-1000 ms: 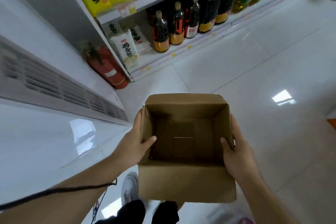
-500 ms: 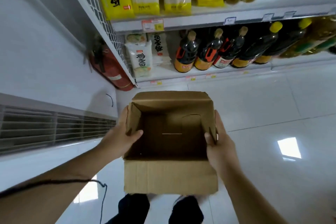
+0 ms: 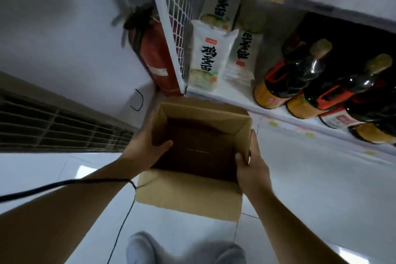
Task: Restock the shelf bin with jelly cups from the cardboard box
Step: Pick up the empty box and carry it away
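Closer to shelf now: cardboard box [image 3: 194, 194] carried toward bottom shelf's [image 3: 231, 94] left end. Left hand [image 3: 144, 149] grasps left wall, thumb inside; right hand [image 3: 252, 169] grasps right wall. Box held above floor, interior dark.

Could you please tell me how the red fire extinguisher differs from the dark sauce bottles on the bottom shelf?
The red fire extinguisher stands on the floor outside the white wire shelf side; the dark sauce bottles sit on the bottom shelf. The extinguisher is single and opaque red; the bottles are several, glossy black with orange labels. Both stand upright.
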`<state>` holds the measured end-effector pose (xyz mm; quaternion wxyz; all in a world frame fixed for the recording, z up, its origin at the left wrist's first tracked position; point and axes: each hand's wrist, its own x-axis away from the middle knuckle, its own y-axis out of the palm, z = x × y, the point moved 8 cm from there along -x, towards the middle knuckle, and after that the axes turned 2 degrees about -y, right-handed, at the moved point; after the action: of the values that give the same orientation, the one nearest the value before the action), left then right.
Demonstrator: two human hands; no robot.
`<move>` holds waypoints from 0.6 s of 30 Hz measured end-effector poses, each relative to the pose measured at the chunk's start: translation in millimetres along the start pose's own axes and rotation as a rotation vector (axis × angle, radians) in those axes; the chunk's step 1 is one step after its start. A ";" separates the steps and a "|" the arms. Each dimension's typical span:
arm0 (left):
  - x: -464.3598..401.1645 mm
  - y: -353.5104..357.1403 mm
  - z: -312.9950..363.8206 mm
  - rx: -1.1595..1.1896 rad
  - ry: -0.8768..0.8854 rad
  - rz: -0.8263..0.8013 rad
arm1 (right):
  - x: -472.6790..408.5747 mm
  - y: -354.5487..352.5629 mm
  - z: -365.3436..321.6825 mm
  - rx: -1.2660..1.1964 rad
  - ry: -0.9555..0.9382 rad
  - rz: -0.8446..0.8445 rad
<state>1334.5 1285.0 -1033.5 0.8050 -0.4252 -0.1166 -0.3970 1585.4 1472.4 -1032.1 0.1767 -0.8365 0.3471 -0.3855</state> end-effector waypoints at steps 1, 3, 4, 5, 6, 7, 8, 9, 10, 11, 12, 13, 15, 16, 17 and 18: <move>-11.6 4.2 -10.3 0.010 0.014 0.018 | -10.3 16.7 5.7 -0.001 -0.012 -0.018; -40.5 9.1 -30.0 0.022 0.039 0.056 | -30.3 48.1 13.7 -0.022 -0.034 -0.046; -54.1 11.6 -40.0 0.041 0.043 0.053 | -38.8 62.6 18.2 -0.024 -0.042 -0.062; -68.3 13.0 -48.4 0.054 0.053 0.054 | -46.5 75.8 22.3 -0.034 -0.045 -0.071; -80.8 13.4 -55.9 0.046 0.058 0.063 | -53.0 87.4 25.0 -0.049 -0.049 -0.079; -91.2 12.9 -63.8 0.035 0.050 0.075 | -59.8 97.6 26.0 -0.060 -0.057 -0.090; -100.4 11.9 -69.6 0.027 0.044 0.088 | -66.4 106.1 27.0 -0.066 -0.067 -0.102; -108.2 11.2 -73.7 0.017 0.048 0.103 | -71.0 112.4 27.0 -0.080 -0.077 -0.108; -111.6 10.4 -75.2 0.001 0.052 0.124 | -75.6 116.8 27.4 -0.101 -0.086 -0.105; -110.9 9.7 -76.8 -0.016 0.051 0.149 | -77.0 120.5 27.5 -0.123 -0.094 -0.101; -110.7 8.7 -79.3 -0.042 0.042 0.171 | -77.4 124.8 25.4 -0.144 -0.106 -0.107; -110.5 6.6 -84.1 -0.068 0.023 0.185 | -77.1 130.6 23.8 -0.159 -0.115 -0.130; -107.8 2.2 -93.2 -0.085 -0.003 0.185 | -71.3 141.0 20.7 -0.181 -0.118 -0.172; -105.9 0.2 -97.4 -0.081 0.008 0.181 | -67.9 143.6 17.5 -0.187 -0.128 -0.184; -105.0 -1.9 -99.9 -0.072 0.022 0.174 | -66.8 143.6 13.2 -0.197 -0.137 -0.187; -105.5 -4.3 -100.9 -0.063 0.036 0.164 | -69.2 142.7 10.6 -0.210 -0.143 -0.184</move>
<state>1246.8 1262.2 -1148.1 0.8229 -0.4512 -0.0545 -0.3409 1498.1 1422.9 -1155.4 0.0766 -0.9040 0.2937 -0.3013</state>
